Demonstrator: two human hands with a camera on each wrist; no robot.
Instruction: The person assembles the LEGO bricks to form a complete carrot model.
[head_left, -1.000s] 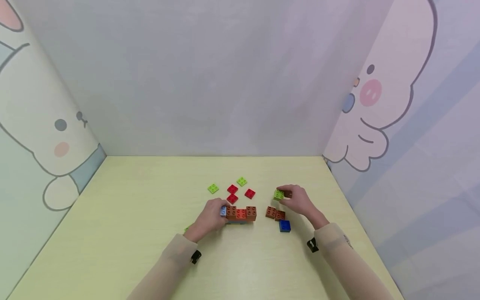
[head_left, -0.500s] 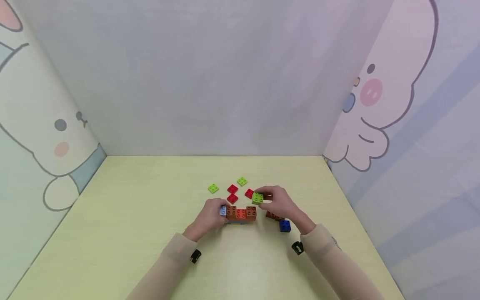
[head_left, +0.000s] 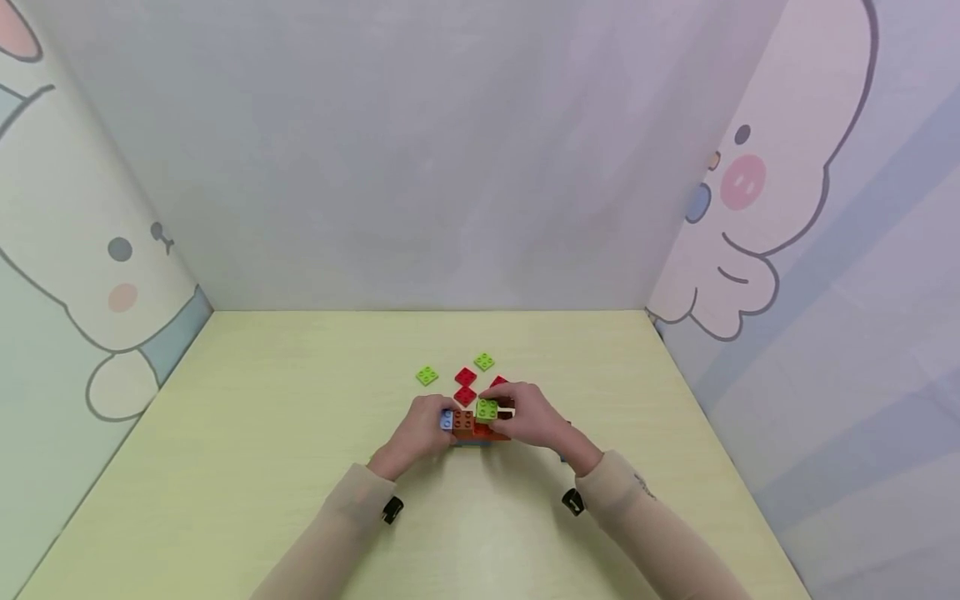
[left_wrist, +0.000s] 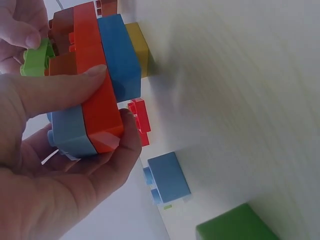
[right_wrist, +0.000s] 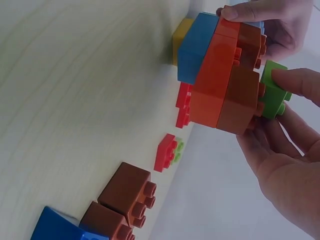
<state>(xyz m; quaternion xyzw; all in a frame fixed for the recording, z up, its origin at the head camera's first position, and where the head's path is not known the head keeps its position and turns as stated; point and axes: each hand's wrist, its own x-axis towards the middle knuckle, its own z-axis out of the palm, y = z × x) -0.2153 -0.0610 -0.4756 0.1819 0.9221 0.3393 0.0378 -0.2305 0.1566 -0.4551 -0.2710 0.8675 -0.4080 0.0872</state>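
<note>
My left hand (head_left: 417, 427) grips the left end of a built stack of toy building bricks, its thumb on the red layer (left_wrist: 100, 95). Yellow (right_wrist: 183, 40) is lowest, then blue (right_wrist: 197, 47); above the red sit a light blue brick (left_wrist: 72, 131) and brown bricks (right_wrist: 239, 100). My right hand (head_left: 534, 417) pinches a lime green brick (head_left: 487, 409) between thumb and fingers. That brick lies against the studs on top of the brown bricks, over the gap between them; whether it is pressed down I cannot tell.
Red plates (head_left: 465, 396) and lime green plates (head_left: 427, 376) lie behind the stack. Brown bricks (right_wrist: 125, 192) and a dark blue brick (right_wrist: 62, 225) are to the right. A loose light blue brick (left_wrist: 169, 177) and a green brick (left_wrist: 237, 225) lie to the left.
My right hand has carried the lime green brick leftward from the table's right side to the top of the stack. My left hand has stayed on the stack.
</note>
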